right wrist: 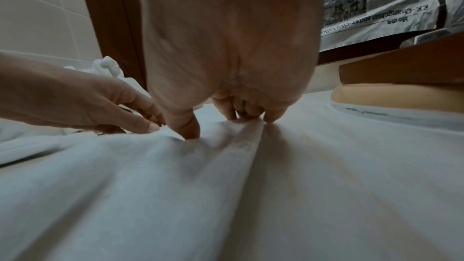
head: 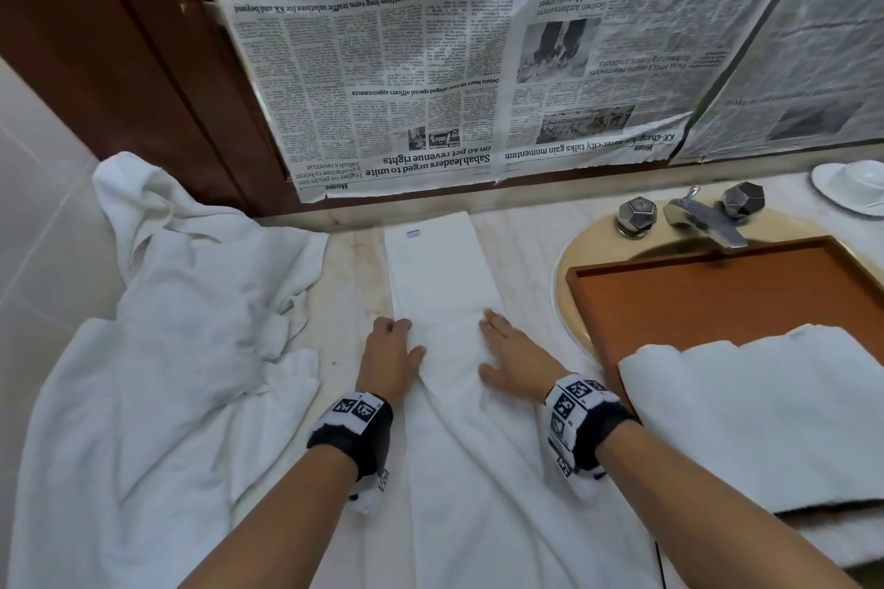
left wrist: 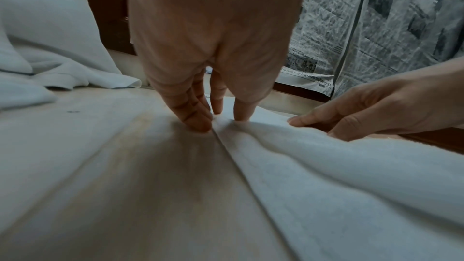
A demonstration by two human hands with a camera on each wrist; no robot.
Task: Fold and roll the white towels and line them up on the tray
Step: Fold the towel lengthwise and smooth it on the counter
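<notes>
The left hand [head: 390,356] and right hand [head: 509,356] lie on either long edge of a narrow folded white towel [head: 440,282] that runs away from the person across the marble counter [head: 351,273], fingers pressed down flat rather than closed around it. A wooden tray [head: 717,297] sits over the sink to the right with a rolled towel [head: 765,416] lying across its near end; a rumpled towel pile [head: 182,301] lies to the left. From the left wrist, the left fingers [left wrist: 198,118] press at the towel's edge, tips bent down. From the right wrist, the right fingers [right wrist: 191,128] dig into the cloth beside its fold.
</notes>
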